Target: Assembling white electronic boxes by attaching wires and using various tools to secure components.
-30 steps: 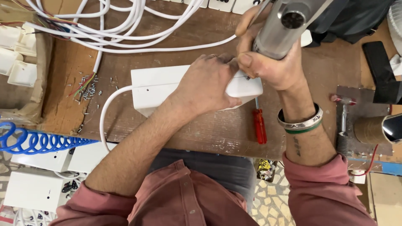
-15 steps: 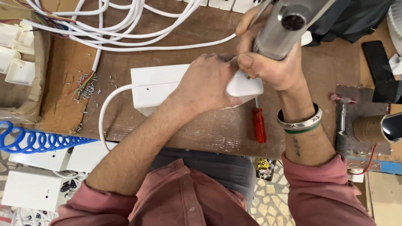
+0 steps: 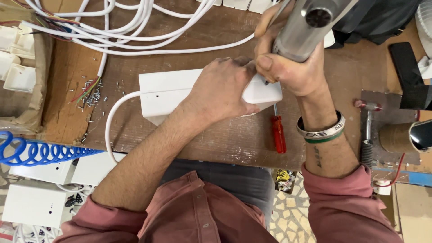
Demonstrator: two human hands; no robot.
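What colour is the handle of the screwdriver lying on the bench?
Red, with a short metal shaft; the screwdriver shows clearly in the head view.

Worn wooden bench (image 3: 202, 139) with white box (image 3: 171, 92), red screwdriver (image 3: 278, 133), white cables (image 3: 135, 27), loose screws (image 3: 92, 94).
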